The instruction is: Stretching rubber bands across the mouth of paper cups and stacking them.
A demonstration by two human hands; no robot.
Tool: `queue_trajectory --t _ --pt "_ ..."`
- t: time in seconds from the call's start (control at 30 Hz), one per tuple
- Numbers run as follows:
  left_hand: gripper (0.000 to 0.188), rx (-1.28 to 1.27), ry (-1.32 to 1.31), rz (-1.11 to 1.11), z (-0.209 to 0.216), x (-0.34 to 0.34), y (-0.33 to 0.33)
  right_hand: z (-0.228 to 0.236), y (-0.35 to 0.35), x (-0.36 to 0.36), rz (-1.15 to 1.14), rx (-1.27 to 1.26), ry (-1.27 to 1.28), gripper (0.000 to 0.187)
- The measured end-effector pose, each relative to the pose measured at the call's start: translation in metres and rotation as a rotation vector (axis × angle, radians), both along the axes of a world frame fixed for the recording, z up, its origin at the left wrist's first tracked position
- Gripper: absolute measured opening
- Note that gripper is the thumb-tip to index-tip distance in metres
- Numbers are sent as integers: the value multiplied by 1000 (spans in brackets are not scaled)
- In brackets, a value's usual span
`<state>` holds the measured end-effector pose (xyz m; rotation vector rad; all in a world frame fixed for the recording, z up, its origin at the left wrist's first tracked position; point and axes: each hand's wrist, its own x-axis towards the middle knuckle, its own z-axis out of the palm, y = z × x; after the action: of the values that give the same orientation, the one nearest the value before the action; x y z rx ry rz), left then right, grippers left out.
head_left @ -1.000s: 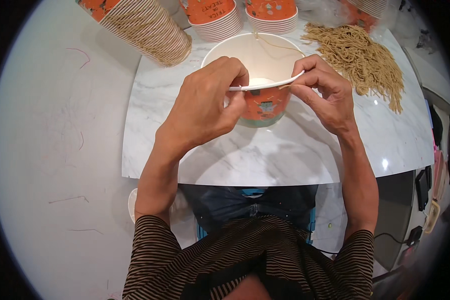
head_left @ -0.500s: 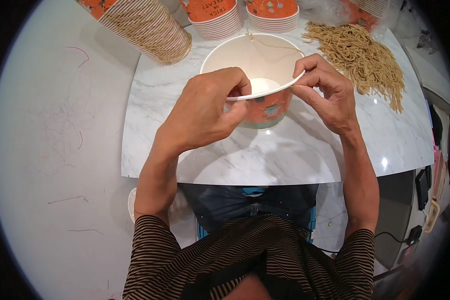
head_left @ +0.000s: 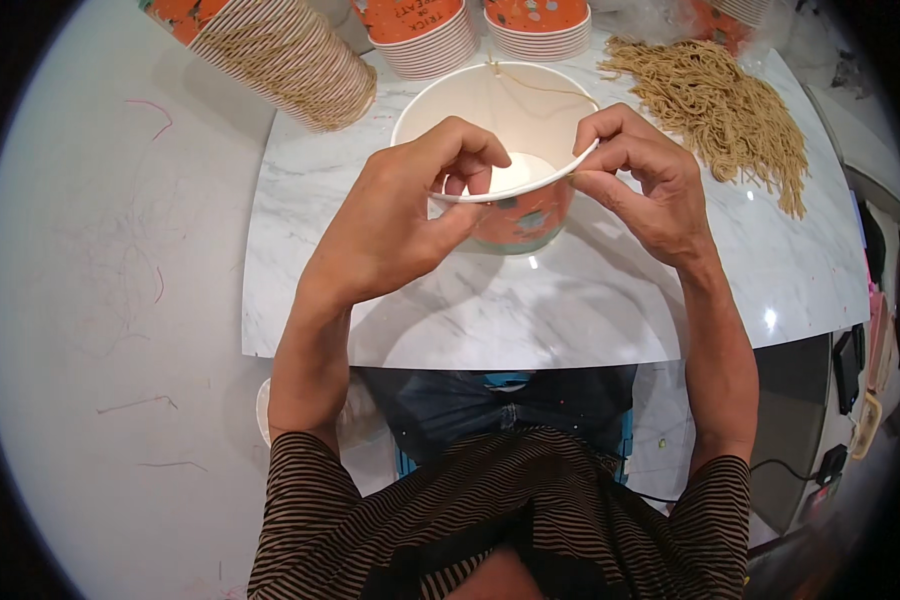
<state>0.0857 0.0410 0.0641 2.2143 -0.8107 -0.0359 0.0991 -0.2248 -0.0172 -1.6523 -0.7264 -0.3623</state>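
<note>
The paper tub [head_left: 523, 226] stands before you on the tabletop [head_left: 510, 335], a tan cord [head_left: 545, 87] against its inner far wall. Your right hand [head_left: 650, 185] pinches its rim; your left hand's [head_left: 385, 215] fingers curl loosely over it, hiding part; you cannot tell if they grip. Beyond lie a cord pile [head_left: 715, 115], right, and a leaning tub stack [head_left: 285, 65], left.

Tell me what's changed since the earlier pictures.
The bare left hand has loosened: its index finger has spread from the thumb, over the opening of the white-rimmed orange paper bucket. The bucket's near edge now bows more, sitting lower in the picture. Unchanged: the bare right hand pinches the rim's right side; the tan string heap and leaning orange bucket stack stay put.
</note>
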Motion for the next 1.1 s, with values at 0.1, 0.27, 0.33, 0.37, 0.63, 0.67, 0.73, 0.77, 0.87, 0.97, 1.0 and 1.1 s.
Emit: queue_trajectory --t 0.1,0.27,0.33,0.37,0.63,0.67,0.73,0.77,0.87,0.97,1.0,1.1 --pt "35 62 -20 21 1 0 2 2 -2 -2 -17 -30 -8 4" --pt "29 105 -419 -9 -9 5 9 -2 -6 3 -26 -20 -16 4" --pt "27 171 -431 4 -10 8 14 -3 -4 4 -28 -11 -12 5" --pt "27 167 -432 3 -9 5 13 -3 -3 4 -72 53 -29 7" --pt "29 -183 -43 163 -8 -16 14 19 25 -33 -350 -41 -372 21" --pt "31 -230 -27 144 -11 -14 14 16 30 -36 -348 -53 -376 23" --pt "37 -213 45 153 -8 -15 11 3 39 -37 -347 -20 -362 26" --pt "43 -191 111 167 -5 -17 10 -2 42 -37 -344 -9 -358 27" --pt "50 -120 63 146 -2 -19 9 -5 42 -36 -383 -31 -419 32" --pt "52 -88 51 146 -4 -18 9 -7 42 -35 -424 -79 -496 34" --pt "52 -85 54 142 -4 -18 8 -8 41 -35 -433 -101 -541 35" --pt "52 -85 47 135 -6 -18 3 -7 39 -37 -468 -115 -565 33"
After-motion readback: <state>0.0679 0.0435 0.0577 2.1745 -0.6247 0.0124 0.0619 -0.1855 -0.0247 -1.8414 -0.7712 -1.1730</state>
